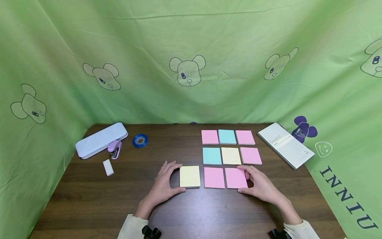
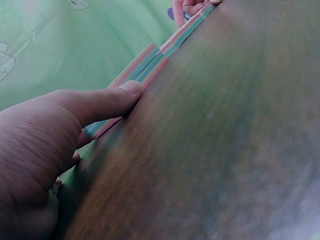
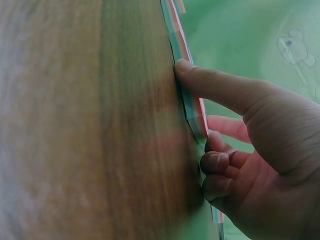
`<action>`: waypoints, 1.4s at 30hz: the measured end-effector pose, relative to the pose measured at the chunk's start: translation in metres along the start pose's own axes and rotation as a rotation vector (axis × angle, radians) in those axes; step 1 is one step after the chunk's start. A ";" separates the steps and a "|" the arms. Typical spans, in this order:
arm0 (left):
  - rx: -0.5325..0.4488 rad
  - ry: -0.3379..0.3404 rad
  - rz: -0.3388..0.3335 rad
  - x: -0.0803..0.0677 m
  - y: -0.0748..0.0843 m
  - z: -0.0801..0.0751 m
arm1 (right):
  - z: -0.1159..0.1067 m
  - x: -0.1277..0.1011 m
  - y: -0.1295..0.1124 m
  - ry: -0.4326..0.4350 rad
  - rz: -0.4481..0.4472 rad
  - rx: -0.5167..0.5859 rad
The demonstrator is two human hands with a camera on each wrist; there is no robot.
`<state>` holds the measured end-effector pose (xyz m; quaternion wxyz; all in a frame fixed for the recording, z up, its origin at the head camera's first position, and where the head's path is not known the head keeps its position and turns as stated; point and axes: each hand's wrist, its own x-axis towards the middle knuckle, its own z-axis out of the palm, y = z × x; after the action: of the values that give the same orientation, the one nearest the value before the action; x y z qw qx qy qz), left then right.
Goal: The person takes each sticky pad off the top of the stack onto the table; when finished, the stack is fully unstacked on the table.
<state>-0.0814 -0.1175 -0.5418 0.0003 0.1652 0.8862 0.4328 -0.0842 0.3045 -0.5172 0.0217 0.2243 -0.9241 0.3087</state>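
Several sticky-note pads lie in a three-by-three grid on the dark wooden table [image 1: 89, 199]. My left hand [image 1: 178, 177] pinches the yellow pad [image 1: 189, 176], set a little to the left in the near row, thumb on its near edge and fingers at its far left corner. My right hand [image 1: 245, 179] pinches the pink pad [image 1: 235, 178] at the near right the same way. A second pink pad [image 1: 214, 177] lies between them. In the left wrist view my thumb [image 2: 100, 102] presses the pad's edge [image 2: 150, 67]. The right wrist view shows my thumb [image 3: 215, 85] against a pad edge [image 3: 192, 107], fingers curled.
At the back left lie a pale pencil case [image 1: 100, 139], a purple stapler [image 1: 115, 149], a blue tape roll [image 1: 140, 140] and a white eraser [image 1: 108, 167]. A white booklet [image 1: 285, 149] lies at the right edge. Green cloth [image 1: 191, 49] walls the table on three sides.
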 end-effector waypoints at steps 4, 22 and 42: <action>0.009 0.009 0.020 0.001 -0.001 0.000 | -0.001 0.000 -0.003 0.011 -0.003 -0.009; 0.007 0.011 0.014 0.001 -0.001 0.000 | 0.017 0.021 -0.034 0.024 -0.057 0.010; 0.033 0.001 0.050 0.001 -0.003 0.000 | 0.056 0.057 -0.087 -0.042 -0.079 0.024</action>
<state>-0.0832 -0.1186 -0.5438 -0.0138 0.1871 0.8889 0.4179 -0.0929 0.1872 -0.5038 0.0119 0.2674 -0.9110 0.3139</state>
